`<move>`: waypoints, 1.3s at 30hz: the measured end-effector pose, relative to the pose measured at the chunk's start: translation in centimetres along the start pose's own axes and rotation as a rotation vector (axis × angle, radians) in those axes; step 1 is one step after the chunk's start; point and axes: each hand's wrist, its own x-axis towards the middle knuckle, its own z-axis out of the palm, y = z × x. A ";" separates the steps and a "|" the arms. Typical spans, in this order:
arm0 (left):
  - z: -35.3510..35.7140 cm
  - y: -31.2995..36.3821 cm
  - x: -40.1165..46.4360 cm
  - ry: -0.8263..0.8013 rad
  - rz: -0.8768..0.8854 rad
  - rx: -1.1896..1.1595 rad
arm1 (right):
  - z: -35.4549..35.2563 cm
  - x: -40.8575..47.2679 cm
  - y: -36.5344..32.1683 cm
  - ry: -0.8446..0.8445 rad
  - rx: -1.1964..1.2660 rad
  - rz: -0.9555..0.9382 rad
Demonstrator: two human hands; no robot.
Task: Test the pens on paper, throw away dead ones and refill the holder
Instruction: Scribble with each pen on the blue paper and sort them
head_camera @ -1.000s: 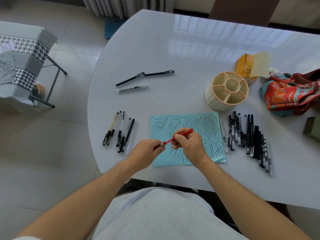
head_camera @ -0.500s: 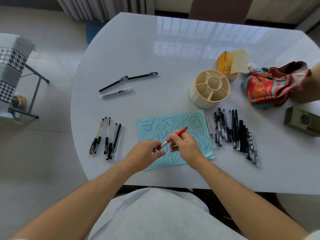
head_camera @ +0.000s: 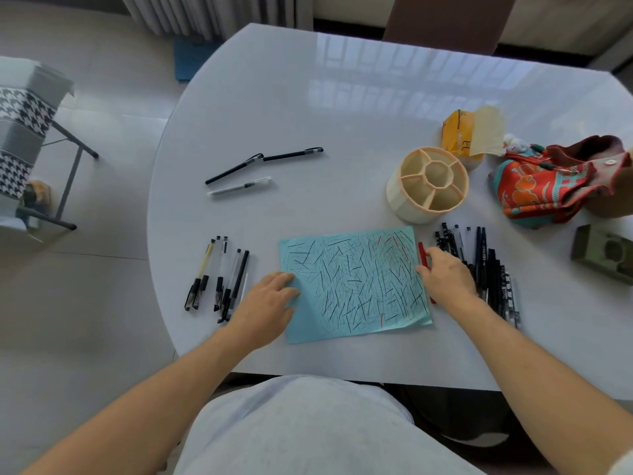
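Table (head_camera: 342,132): white, covered with scribbled blue paper (head_camera: 352,286)
Left hand (head_camera: 265,303): fingers relaxed, rested on paper edge
Right hand (head_camera: 447,277): red pen (head_camera: 423,257) is pinched beside paper

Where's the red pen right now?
In the head view the red pen lies along the right edge of the blue paper, between it and the black pen pile, with the right hand on it.

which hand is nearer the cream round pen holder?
Right. The right hand sits just below the cream round pen holder, at the blue paper's right edge on a red pen; the left hand rests farther off at its left edge.
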 end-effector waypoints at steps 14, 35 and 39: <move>-0.7 -1.7 -0.6 -0.065 0.085 -0.030 | -0.4 8.7 -25.1 0.066 -0.052 -0.494; -1.6 -0.4 0.3 -0.074 -0.010 -0.239 | 0.4 1.8 -18.1 -0.083 0.790 -0.169; -1.5 1.7 0.6 -0.100 -0.113 -0.476 | 2.6 -4.8 -14.5 -0.284 1.080 -0.111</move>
